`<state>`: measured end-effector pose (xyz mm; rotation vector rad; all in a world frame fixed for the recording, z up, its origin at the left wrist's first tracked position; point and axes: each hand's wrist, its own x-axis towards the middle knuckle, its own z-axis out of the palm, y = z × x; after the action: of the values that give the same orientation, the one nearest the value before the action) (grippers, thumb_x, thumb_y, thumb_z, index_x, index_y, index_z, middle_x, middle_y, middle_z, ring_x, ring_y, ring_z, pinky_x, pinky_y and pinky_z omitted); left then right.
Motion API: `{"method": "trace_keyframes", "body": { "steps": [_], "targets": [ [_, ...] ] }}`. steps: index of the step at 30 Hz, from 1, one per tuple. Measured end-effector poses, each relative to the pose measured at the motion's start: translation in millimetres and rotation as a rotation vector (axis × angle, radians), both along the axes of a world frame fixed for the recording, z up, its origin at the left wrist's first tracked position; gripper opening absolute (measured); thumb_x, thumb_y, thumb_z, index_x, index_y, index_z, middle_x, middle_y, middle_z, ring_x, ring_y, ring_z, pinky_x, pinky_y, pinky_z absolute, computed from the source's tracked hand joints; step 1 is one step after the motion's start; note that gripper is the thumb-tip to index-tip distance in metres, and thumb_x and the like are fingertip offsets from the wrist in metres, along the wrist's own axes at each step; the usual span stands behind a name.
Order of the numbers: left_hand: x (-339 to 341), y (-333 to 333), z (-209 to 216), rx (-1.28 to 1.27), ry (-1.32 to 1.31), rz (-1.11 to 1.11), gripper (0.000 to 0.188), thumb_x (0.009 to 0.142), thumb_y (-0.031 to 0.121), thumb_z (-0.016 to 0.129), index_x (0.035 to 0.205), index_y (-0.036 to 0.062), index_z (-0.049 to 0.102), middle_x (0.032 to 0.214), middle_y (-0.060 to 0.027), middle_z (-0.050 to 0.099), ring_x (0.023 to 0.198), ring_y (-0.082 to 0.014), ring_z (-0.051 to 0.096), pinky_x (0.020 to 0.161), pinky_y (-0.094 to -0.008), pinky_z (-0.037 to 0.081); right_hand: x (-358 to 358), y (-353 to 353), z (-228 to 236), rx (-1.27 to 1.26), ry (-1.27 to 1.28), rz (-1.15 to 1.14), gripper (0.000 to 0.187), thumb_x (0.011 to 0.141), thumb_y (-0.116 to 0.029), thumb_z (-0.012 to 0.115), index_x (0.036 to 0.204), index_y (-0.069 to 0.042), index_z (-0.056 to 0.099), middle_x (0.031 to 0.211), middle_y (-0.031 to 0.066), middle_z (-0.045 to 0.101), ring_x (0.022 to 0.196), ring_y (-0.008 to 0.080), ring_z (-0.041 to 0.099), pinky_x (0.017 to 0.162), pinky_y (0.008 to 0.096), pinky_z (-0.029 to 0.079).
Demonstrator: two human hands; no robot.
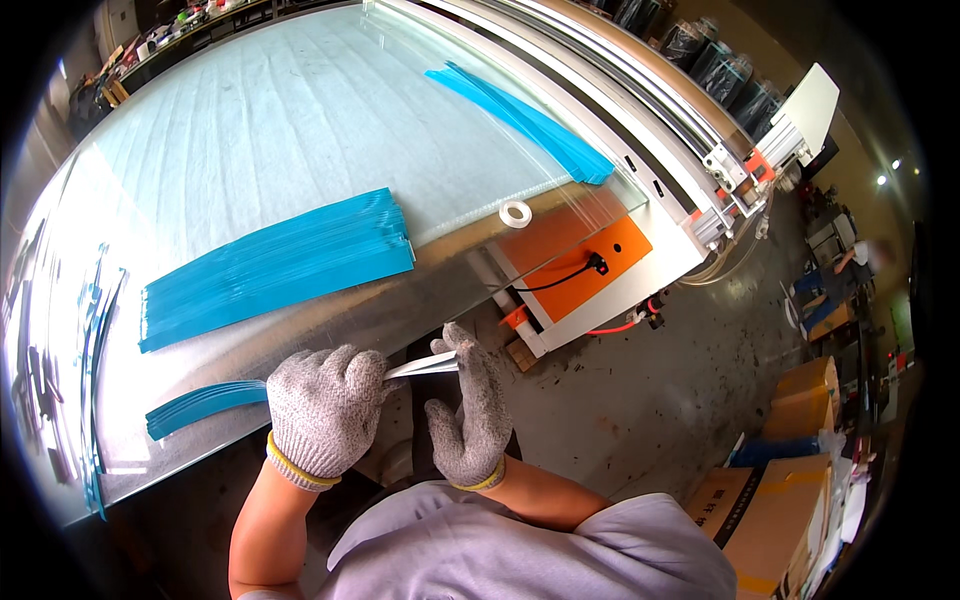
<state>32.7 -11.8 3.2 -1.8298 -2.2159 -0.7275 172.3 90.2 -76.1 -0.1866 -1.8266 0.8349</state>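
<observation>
My left hand (325,410), in a grey knitted glove with a yellow cuff, is closed around a bundle of thin strips. On its left the bundle's blue end (205,405) fans out over the glass sheet (330,325); on its right a whitish end (425,366) sticks out past the table edge. My right hand (470,415), gloved alike, stands with fingers stretched out and thumb apart, its palm side against that whitish end. Just beyond my hands lies a broad stack of blue strips (280,265) on the glass. Farther right rests another blue bundle (525,120).
A white tape roll (515,214) sits near the glass's front edge. Loose narrow blue strips (92,370) lie at the left. A white machine rail (640,130) runs along the right, above an orange panel (600,260) with a black cable. Cardboard boxes (765,510) stand at lower right.
</observation>
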Motion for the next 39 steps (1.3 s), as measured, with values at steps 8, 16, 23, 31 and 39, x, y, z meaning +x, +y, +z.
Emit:
{"method": "trace_keyframes", "body": {
  "steps": [8,16,23,31,39],
  "targets": [
    [-1.5,-2.2,0.0,-0.006,0.008,-0.003,0.024,0.07,0.012,0.075,0.092,0.0074,0.065,0.083,-0.0116,0.067,0.075,-0.0368,0.066,0.066,-0.0475,0.051,2.0,0.6,-0.4,0.045,-0.042,0.0,0.068,0.089,0.005,0.061,0.151,0.01,0.035,0.145,0.0338,0.048,0.123,0.0444,0.059,0.103,0.0491,0.049],
    [0.1,-1.2,1.0,0.003,-0.009,0.002,0.022,0.07,0.012,0.075,0.089,0.0064,0.065,0.082,-0.0125,0.067,0.073,-0.0371,0.065,0.064,-0.0473,0.051,1.6,-1.9,-1.6,-0.004,-0.015,0.005,0.07,0.083,0.006,0.065,0.148,0.01,0.041,0.146,0.0318,0.05,0.126,0.0435,0.057,0.108,0.0462,0.046],
    [0.4,-0.2,0.0,0.024,-0.003,-0.004,0.022,0.069,0.012,0.075,0.088,0.0064,0.065,0.081,-0.0124,0.066,0.072,-0.0373,0.065,0.064,-0.0472,0.05,2.3,-2.7,-2.4,-0.006,-0.012,0.003,0.071,0.083,0.006,0.066,0.149,0.009,0.04,0.146,0.0315,0.05,0.125,0.0433,0.058,0.106,0.0459,0.047],
    [0.7,-1.3,-0.1,0.026,-0.011,-0.009,0.023,0.069,0.011,0.075,0.088,0.0065,0.064,0.081,-0.0126,0.066,0.073,-0.0373,0.065,0.065,-0.0474,0.05,3.6,-2.9,-1.1,0.005,-0.027,-0.001,0.072,0.083,0.005,0.066,0.149,0.009,0.04,0.146,0.0314,0.05,0.123,0.0433,0.059,0.106,0.0461,0.047],
    [0.3,-2.3,0.9,0.011,-0.026,-0.025,0.023,0.069,0.01,0.074,0.089,0.0063,0.064,0.081,-0.0126,0.066,0.073,-0.0379,0.064,0.065,-0.0478,0.05,1.0,1.2,1.5,-0.003,0.048,0.001,0.062,0.085,0.006,0.064,0.145,0.008,0.047,0.144,0.0306,0.052,0.123,0.0418,0.059,0.104,0.0452,0.049]
  ]
}}
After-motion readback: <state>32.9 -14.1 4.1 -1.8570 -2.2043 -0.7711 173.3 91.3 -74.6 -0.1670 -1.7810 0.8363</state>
